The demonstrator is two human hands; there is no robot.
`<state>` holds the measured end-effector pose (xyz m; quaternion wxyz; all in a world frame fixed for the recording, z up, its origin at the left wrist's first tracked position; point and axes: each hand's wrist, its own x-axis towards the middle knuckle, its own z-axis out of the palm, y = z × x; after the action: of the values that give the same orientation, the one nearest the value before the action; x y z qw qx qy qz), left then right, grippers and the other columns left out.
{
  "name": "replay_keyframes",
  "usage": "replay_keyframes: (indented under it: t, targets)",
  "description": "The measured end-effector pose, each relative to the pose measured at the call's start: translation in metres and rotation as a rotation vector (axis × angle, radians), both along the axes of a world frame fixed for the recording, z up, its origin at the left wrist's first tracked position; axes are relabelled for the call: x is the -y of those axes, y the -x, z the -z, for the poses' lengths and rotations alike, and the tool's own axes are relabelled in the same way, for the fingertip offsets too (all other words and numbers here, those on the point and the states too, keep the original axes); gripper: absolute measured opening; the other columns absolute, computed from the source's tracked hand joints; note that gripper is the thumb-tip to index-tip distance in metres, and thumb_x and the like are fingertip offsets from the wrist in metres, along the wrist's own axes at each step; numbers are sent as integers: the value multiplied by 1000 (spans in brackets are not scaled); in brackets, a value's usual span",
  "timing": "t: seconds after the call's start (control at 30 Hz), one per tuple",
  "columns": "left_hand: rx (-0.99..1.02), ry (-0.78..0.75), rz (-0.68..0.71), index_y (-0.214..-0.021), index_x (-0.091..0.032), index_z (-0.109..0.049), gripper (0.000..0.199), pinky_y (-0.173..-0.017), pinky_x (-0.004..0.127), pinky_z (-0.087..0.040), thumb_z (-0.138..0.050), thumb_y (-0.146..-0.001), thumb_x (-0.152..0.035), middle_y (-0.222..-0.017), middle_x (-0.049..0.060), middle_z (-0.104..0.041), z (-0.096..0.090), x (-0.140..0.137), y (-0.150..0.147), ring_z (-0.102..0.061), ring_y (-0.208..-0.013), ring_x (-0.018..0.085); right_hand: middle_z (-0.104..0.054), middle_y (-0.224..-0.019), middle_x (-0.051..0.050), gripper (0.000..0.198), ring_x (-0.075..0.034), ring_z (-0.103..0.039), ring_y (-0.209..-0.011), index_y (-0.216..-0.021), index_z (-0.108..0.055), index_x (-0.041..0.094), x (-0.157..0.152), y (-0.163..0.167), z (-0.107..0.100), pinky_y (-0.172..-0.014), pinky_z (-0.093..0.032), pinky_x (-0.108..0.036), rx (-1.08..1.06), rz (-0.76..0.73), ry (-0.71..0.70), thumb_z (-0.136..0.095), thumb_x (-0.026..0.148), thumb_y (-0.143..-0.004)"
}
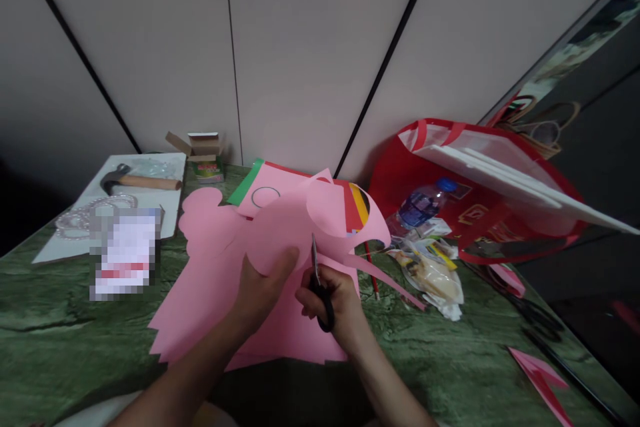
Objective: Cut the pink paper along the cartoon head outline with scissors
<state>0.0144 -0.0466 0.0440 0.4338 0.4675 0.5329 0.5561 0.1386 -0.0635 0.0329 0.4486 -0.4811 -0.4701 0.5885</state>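
Observation:
My left hand [267, 283] is closed on a sheet of pink paper [277, 227], its thumb on top and the other fingers hidden underneath. In my right hand [337, 300] is a pair of scissors [321, 300] with black handles, its blades pointing up at the paper's cut edge. A large round opening shows in the sheet's right part, and a narrow curved strip [387, 275] hangs off to the right. Below both hands lies a stack of pink paper [200, 320]. Several round pink pieces [203, 210] lie at its upper left.
A hammer [150, 182] and clear beads [80, 217] lie on a white board at the left. A small open box [207, 163] stands by the wall. To the right are a water bottle [420, 203], plastic packets [433, 273], a red bag [400, 153] and black-handled scissors [540, 320].

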Motion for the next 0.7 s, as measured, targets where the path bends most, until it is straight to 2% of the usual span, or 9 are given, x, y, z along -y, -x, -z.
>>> replay_keyframes:
  t: [0.1,0.23,0.3,0.43,0.7]
  targets:
    - [-21,50,-15,-77,-16,-65,22,-61,25,-53,-65,-72,-37,-70,1,-68,-2,2,-2,-65,-66,17,-48,-43,6,30,-9,-45,-39,-60,-54,16,-1,1,1,-39,-35,-21,-3,-23,21,-78,33,-56]
    - [-64,115,-87,-94,-13,-64,38,-76,33,-54,-71,-65,-38,-90,8,-70,-2,3,-3,-66,-87,23,-48,-47,7,24,-8,-42,-43,-68,-57,16,-2,-3,10,-43,-34,-21,-26,-32,-56,-76,28,-61]
    - [-49,119,-52,-101,-13,-62,45,-79,34,-53,-72,-64,-37,-96,9,-70,-2,4,-3,-65,-93,24,-47,-50,8,22,-7,-39,-46,-69,-56,17,-2,-6,13,-44,-31,-20,-35,-26,-101,-76,24,-62]
    - [-31,99,35,-100,-16,-65,39,-78,33,-55,-70,-66,-36,-94,7,-72,-1,4,-2,-66,-93,24,-46,-55,7,23,-7,-37,-50,-66,-53,18,0,-7,13,-46,-28,-21,-62,-15,-136,-76,21,-63]
    - [-29,97,36,-99,-16,-67,36,-77,32,-56,-69,-68,-35,-93,7,-72,-1,5,-3,-67,-92,23,-42,-55,7,22,-8,-34,-51,-68,-55,18,-1,-7,11,-46,-27,-22,-49,-25,-169,-76,24,-64]
